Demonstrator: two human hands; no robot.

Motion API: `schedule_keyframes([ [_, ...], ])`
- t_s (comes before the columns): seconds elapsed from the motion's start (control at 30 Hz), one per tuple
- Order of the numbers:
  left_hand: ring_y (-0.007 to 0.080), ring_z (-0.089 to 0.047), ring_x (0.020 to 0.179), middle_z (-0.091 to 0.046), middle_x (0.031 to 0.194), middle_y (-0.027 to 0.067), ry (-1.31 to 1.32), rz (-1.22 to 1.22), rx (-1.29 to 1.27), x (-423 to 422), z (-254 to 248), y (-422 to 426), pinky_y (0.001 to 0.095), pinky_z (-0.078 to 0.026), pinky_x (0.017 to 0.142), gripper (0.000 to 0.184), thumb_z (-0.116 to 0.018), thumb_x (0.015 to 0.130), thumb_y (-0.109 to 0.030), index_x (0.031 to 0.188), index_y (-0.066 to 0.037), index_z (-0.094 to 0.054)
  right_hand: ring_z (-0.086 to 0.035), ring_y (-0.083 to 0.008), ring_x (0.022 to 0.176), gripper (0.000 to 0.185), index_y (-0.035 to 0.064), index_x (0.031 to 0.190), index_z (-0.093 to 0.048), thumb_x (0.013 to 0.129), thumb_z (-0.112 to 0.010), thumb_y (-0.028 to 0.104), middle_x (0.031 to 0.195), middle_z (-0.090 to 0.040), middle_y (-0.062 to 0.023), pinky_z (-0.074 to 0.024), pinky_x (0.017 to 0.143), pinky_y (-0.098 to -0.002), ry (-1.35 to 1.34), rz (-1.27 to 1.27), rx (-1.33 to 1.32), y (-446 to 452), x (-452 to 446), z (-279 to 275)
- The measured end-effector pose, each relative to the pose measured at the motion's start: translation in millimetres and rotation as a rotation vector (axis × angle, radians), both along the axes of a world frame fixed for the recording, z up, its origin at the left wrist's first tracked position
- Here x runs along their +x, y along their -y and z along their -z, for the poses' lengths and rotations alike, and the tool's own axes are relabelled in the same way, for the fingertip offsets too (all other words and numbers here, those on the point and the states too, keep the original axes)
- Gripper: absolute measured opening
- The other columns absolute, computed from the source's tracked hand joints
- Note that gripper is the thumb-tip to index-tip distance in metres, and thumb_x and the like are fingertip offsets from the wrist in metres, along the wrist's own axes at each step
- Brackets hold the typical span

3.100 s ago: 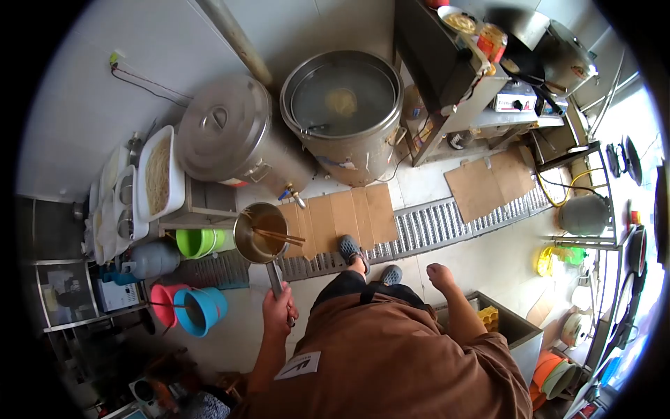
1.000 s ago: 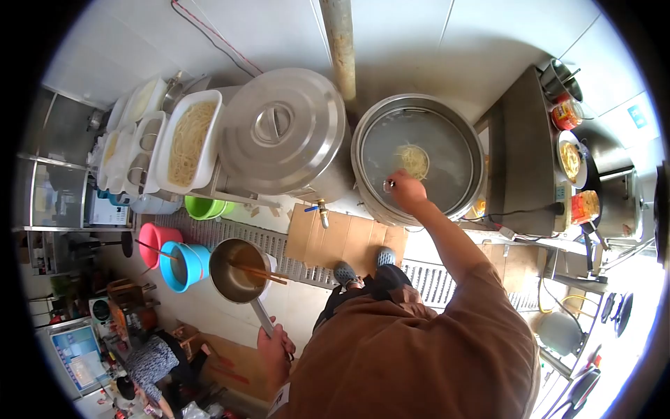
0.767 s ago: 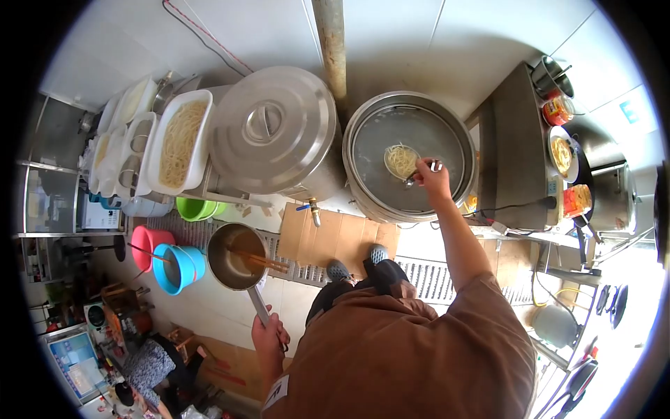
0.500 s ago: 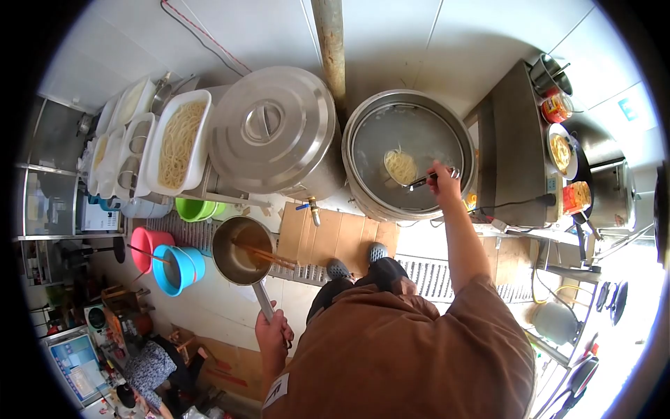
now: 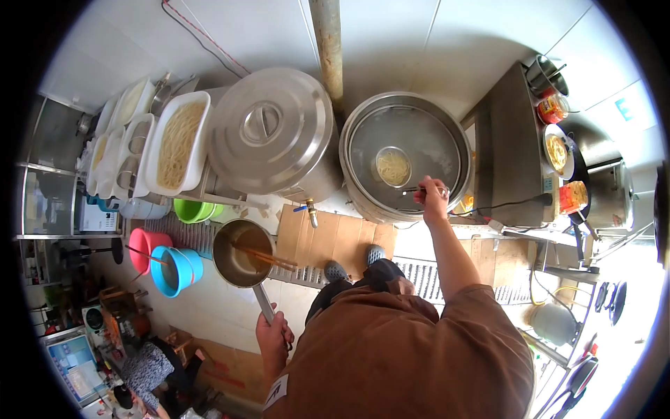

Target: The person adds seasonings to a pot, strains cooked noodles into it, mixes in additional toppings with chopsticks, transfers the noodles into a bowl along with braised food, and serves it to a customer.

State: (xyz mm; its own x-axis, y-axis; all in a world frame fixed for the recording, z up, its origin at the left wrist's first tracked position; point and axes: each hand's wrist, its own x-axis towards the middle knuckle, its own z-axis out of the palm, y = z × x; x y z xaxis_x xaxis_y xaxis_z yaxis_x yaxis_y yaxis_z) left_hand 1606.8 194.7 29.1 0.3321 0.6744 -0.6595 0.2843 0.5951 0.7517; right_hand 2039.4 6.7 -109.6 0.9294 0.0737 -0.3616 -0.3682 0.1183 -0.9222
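Note:
My left hand (image 5: 274, 334) is wrapped round the handle of a metal saucepan (image 5: 227, 272), held out over the floor. A pair of wooden chopsticks (image 5: 264, 256) leans inside the pan, their ends past its rim. Over at the big round metal pot (image 5: 447, 140), my right hand (image 5: 433, 197) grips the dark handle of a noodle strainer (image 5: 403, 186). Pale noodles (image 5: 393, 167) fill the strainer's basket, which sits in the pot's greyish water. The basket's lower part is hidden by the water.
Left of the open pot stands a lidded steel pot (image 5: 272, 133) with a tap (image 5: 312, 213). Beyond it is a white tray of noodles (image 5: 180, 143). Green, pink and blue buckets (image 5: 185, 269) stand on the floor. A plate of food (image 5: 557, 150) is at right. Another person (image 5: 150, 370) is at lower left.
My right hand has shifted slightly left and down, and the strainer basket has moved a little left in the water. The saucepan has stayed nearly still in my left hand.

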Motion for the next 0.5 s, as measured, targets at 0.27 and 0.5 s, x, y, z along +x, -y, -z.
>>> schedule_keyframes([
  [0.27, 0.0084, -0.042, 0.041, -0.045, 0.063, 0.0021, 0.033, 0.125, 0.005, 22.6, -12.7, -3.0, 0.0235, -0.036, 0.037, 0.033, -0.055, 0.093, -0.011, 0.122, 0.002, -0.045, -0.061, -0.0187, 0.055, 0.023, 0.0037, 0.087, -0.056, 0.088, -0.062, 0.026, 0.072, -0.056, -0.0079, -0.0494, 0.042, -0.0285, -0.223, 0.099, -0.008, 20.5, 50.0, 5.9],
  [0.5, 0.0094, -0.044, 0.041, -0.049, 0.065, 0.003, 0.071, 0.317, -0.088, 57.2, -24.4, -10.6, 0.0239, -0.037, 0.038, 0.028, -0.053, 0.094, -0.011, 0.12, 0.0, -0.049, -0.056, -0.0102, 0.053, 0.022, 0.0056, 0.081, -0.057, 0.09, -0.064, 0.025, 0.068, -0.056, -0.0015, -0.0449, 0.045, -0.0237, 0.069, -0.126, -0.097, 18.5, 12.2, -36.9],
])
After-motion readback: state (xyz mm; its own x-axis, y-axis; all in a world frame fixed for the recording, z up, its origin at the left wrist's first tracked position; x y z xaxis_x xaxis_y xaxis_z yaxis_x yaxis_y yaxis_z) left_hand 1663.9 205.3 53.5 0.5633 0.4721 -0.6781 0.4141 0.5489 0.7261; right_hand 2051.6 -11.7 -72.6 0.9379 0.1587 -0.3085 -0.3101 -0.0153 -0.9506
